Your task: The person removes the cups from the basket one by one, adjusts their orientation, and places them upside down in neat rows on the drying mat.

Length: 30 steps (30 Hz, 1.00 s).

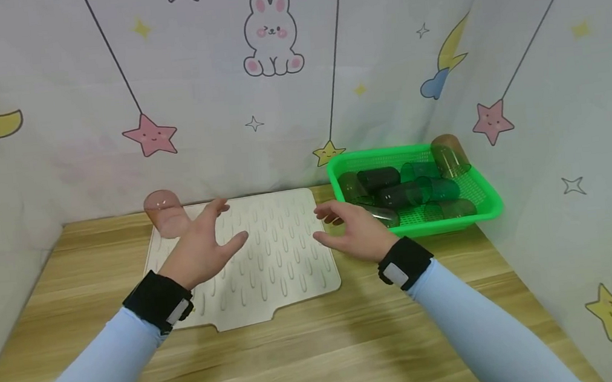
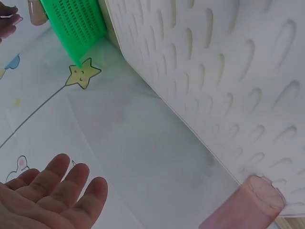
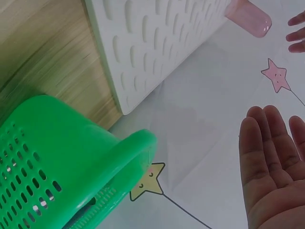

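My left hand (image 1: 204, 245) hovers over the left part of a white ridged drying mat (image 1: 267, 249), fingers spread and holding nothing. Just beyond it, a pink see-through cup (image 1: 164, 212) stands upside down at the mat's back left corner; the left wrist view shows the same pink cup (image 2: 252, 202). My right hand (image 1: 355, 229) is in the air between the mat's right edge and a green plastic basket (image 1: 451, 225), with relaxed fingers and nothing in them. Inside the basket lie several see-through cups, among them dark cups (image 1: 396, 195), a teal cup (image 1: 442, 189) and a brownish cup (image 1: 449, 157) leaning on the back right corner.
The mat and basket sit on a wood-grain table (image 1: 321, 359). A pale curtain (image 1: 208, 72) printed with stars and a rabbit hangs right behind them, and a similar curtain (image 1: 581, 149) borders the right side.
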Tool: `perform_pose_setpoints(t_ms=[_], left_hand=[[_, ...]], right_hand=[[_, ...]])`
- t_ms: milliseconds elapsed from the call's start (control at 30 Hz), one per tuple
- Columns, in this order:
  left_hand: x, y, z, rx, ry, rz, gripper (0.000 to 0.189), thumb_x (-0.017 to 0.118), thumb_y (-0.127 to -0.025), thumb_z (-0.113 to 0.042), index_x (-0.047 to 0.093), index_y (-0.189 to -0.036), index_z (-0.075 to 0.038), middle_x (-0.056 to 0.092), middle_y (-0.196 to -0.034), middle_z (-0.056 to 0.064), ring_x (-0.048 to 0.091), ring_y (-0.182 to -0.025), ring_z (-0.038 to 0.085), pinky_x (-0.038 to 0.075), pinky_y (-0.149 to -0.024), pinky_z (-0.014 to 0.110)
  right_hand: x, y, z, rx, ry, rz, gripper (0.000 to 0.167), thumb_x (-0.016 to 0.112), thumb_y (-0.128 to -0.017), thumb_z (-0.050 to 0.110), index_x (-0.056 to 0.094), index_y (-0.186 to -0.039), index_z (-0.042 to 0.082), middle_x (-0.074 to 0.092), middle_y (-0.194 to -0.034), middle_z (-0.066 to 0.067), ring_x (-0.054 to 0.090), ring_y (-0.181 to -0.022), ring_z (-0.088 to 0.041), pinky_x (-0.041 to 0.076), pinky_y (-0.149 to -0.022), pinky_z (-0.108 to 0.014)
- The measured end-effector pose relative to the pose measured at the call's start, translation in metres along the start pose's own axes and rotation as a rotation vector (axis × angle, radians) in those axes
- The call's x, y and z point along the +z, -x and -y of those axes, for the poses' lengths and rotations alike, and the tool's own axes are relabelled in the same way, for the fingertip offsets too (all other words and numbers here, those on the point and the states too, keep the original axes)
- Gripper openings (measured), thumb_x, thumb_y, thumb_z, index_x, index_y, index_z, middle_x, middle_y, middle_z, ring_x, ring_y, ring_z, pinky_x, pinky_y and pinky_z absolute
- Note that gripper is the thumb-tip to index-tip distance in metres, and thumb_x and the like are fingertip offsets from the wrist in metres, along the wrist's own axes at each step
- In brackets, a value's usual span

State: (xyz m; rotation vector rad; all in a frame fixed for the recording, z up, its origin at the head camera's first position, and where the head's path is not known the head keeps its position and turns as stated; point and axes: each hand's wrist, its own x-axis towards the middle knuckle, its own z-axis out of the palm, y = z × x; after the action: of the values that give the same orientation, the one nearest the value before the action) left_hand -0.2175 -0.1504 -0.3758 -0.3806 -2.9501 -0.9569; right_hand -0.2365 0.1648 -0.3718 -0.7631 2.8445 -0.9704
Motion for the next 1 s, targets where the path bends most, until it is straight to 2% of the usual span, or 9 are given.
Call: perform_pose_setpoints(t_ms=[200, 433, 567, 767, 1000], left_hand=[[0.013, 0.007, -0.008, 0.039, 0.024, 0.035, 0.082, 0.060, -0.100, -0.043, 0.020, -0.160, -0.004, 0.045, -0.155, 0.021, 0.047, -0.140, 0.041, 0.041, -0.114, 0.058], [0.023, 0.015, -0.014, 0.054, 0.034, 0.055, 0.079, 0.061, -0.099, -0.042, 0.023, -0.158, -0.007, 0.053, -0.149, 0.017, 0.057, -0.132, 0.037, 0.051, -0.104, 0.054], [0.025, 0.020, -0.016, 0.071, 0.031, 0.061, 0.076, 0.061, -0.099, -0.041, 0.025, -0.157, -0.007, 0.057, -0.145, 0.015, 0.062, -0.125, 0.035, 0.054, -0.100, 0.052], [0.025, 0.022, -0.014, 0.083, 0.033, 0.064, 0.074, 0.061, -0.099, -0.040, 0.027, -0.157, -0.008, 0.058, -0.144, 0.014, 0.063, -0.124, 0.034, 0.054, -0.099, 0.051], [0.024, 0.024, -0.016, 0.088, 0.046, 0.074, 0.075, 0.061, -0.099, -0.041, 0.027, -0.157, -0.009, 0.059, -0.143, 0.012, 0.066, -0.119, 0.031, 0.054, -0.099, 0.050]], right_hand=[[-0.010, 0.000, -0.004, 0.006, 0.045, -0.014, 0.046, 0.069, -0.097, 0.036, 0.060, -0.133, 0.009, 0.067, -0.127, -0.006, 0.062, -0.113, -0.024, 0.053, -0.101, -0.041], [-0.023, -0.001, -0.009, 0.027, 0.043, -0.002, 0.044, 0.069, -0.098, 0.033, 0.059, -0.134, 0.010, 0.065, -0.130, -0.008, 0.063, -0.118, -0.029, 0.052, -0.104, -0.044], [-0.032, -0.002, -0.015, 0.051, 0.033, 0.010, 0.045, 0.068, -0.099, 0.033, 0.058, -0.135, 0.009, 0.063, -0.133, -0.011, 0.062, -0.123, -0.031, 0.050, -0.108, -0.046], [-0.051, -0.002, -0.026, 0.077, 0.092, 0.020, 0.048, 0.066, -0.100, 0.034, 0.055, -0.139, 0.008, 0.062, -0.134, -0.011, 0.060, -0.124, -0.030, 0.050, -0.107, -0.048], [-0.072, -0.003, -0.041, 0.119, 0.163, 0.069, 0.051, 0.066, -0.099, 0.033, 0.052, -0.141, 0.006, 0.061, -0.135, -0.013, 0.057, -0.123, -0.031, 0.049, -0.107, -0.049]])
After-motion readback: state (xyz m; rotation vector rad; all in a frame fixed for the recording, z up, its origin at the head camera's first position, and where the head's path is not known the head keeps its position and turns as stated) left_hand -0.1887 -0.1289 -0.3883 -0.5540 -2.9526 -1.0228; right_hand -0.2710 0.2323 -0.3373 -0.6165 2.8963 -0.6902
